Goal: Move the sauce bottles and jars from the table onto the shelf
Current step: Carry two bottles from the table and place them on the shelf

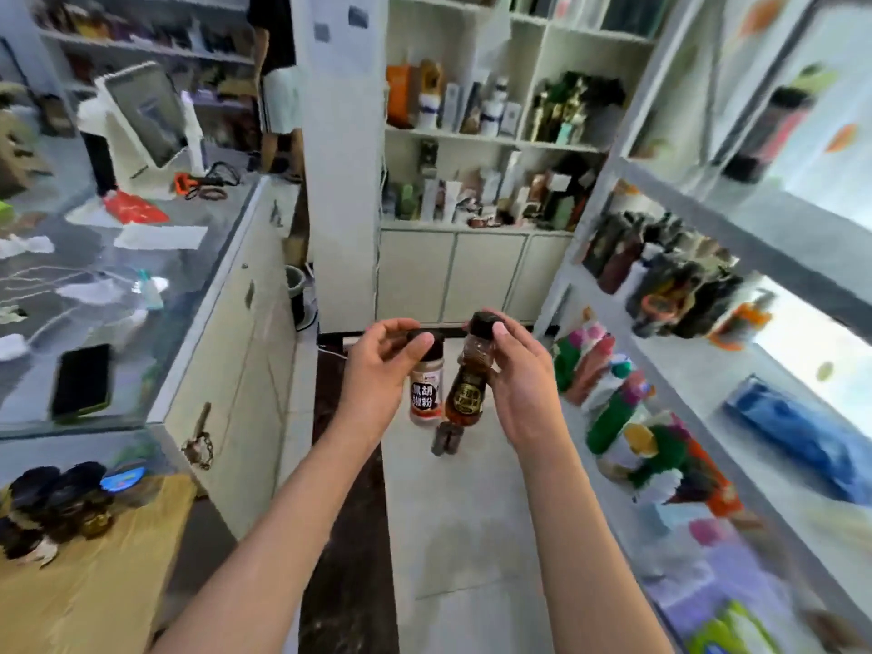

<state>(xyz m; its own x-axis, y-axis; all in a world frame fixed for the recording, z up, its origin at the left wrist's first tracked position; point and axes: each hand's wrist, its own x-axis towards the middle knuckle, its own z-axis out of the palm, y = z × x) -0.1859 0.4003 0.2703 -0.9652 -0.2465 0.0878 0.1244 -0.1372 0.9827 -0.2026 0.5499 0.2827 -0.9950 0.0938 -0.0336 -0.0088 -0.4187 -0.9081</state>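
My left hand [377, 370] grips a small pepper jar [426, 394] by its black cap; the jar has a white and red label. My right hand [521, 375] holds a brown sauce bottle [467, 384] with a black cap and dark label by its neck. Both hang upright in mid-air over the floor, side by side and almost touching. At the lower left, several dark jars [52, 507] stand on the wooden table [108, 573]. The white shelf [736, 403] runs along the right, holding bottles and packets.
A glass counter [155, 295] with a phone [81, 380] and papers lies at the left. A white cabinet with shelves [476, 191] stands ahead. A person stands at the back left [278, 77]. A small dark object [446, 439] sits on the floor below the bottles.
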